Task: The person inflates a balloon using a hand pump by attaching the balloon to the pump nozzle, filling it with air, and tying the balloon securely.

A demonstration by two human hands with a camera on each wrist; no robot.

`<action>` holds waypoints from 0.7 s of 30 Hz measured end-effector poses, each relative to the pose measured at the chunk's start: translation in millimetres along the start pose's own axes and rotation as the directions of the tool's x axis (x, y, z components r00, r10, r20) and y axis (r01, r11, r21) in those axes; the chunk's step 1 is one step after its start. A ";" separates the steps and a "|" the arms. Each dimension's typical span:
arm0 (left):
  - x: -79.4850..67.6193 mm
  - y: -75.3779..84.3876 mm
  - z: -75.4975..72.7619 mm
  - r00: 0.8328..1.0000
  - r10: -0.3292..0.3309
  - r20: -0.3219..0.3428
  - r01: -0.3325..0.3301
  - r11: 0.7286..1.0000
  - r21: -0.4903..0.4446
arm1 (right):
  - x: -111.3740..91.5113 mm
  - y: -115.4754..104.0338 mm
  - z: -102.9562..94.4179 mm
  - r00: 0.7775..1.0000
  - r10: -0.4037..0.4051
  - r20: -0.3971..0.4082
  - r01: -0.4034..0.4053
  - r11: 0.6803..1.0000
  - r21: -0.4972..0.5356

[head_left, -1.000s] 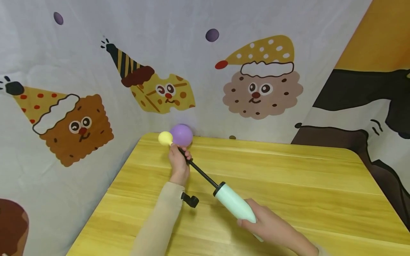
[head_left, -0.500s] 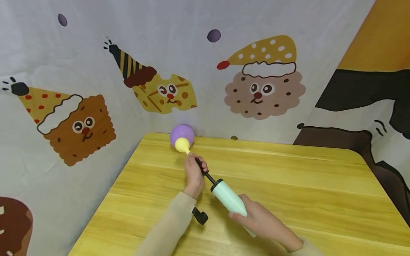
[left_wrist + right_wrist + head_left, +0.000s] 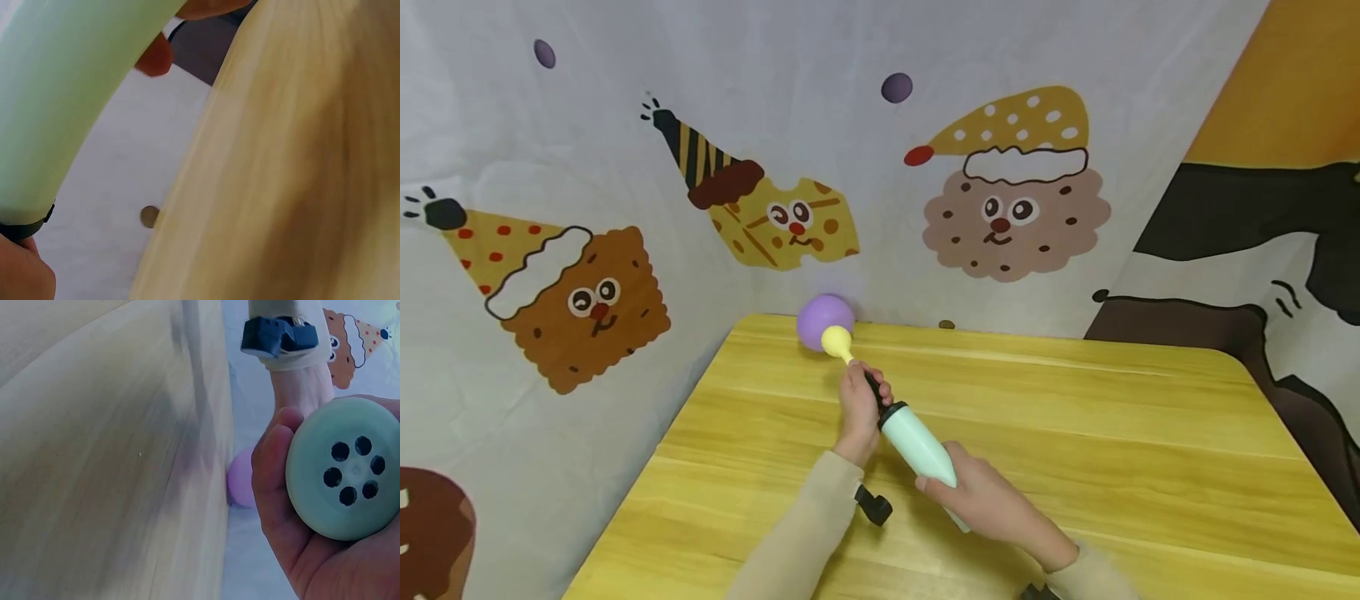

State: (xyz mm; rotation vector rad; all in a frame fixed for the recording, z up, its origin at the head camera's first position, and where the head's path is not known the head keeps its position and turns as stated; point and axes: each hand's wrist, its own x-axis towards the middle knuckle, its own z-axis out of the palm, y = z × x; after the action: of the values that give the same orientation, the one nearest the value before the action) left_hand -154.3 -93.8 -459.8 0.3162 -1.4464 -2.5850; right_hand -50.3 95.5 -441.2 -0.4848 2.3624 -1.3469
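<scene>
Left hand (image 3: 859, 408) grasps the black nozzle end (image 3: 873, 386) by the yellow balloon (image 3: 836, 341)'s neck; right hand (image 3: 987, 496) is wrapped round the mint-green balloon pump (image 3: 917, 446), toward 5 o'clock; yellow balloon sits at 11 o'clock of left hand, overlapping the purple balloon (image 3: 818, 315), contact can't tell; risks: loose grip at neck could let it slip or leak; skewed stroke could wrench it off; overpumping could burst it.
</scene>
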 end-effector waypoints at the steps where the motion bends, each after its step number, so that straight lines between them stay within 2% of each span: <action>1: 2.9 2.8 -0.8 1.000 0.011 -0.003 -0.011 1.000 0.000 | -1.0 -0.7 1.2 1.000 -0.003 -0.008 0.003 1.000 -0.006; 4: 12.2 14.1 -4.6 0.999 0.048 -0.018 -0.048 0.999 -0.025 | -7.9 -2.4 0.8 1.000 -0.012 -0.026 0.011 0.999 -0.031; 8: 24.1 31.2 -12.3 0.992 0.100 -0.080 -0.106 0.991 -0.075 | -22.7 -3.8 -4.8 1.000 -0.028 -0.013 0.027 0.997 -0.066; 11: 27.5 38.8 -16.2 0.989 0.103 -0.103 -0.113 0.989 -0.093 | -31.7 -4.6 -8.5 0.999 -0.042 -0.007 0.041 0.994 -0.099; 16: 22.9 34.2 -19.0 0.995 0.071 -0.074 -0.077 0.993 -0.084 | -34.6 -3.9 -9.3 0.999 -0.049 -0.010 0.046 0.985 -0.167; 21: 13.1 23.5 -19.2 0.998 0.054 -0.020 -0.055 0.997 -0.056 | -31.5 0.7 -6.9 0.999 -0.052 -0.005 0.050 0.983 -0.175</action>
State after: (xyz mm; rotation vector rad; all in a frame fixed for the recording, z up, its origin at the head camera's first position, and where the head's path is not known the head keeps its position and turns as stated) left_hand -160.9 -124.9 -450.9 0.2877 -1.3536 -2.5677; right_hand -26.3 115.8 -433.7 -0.5936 2.5047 -1.1701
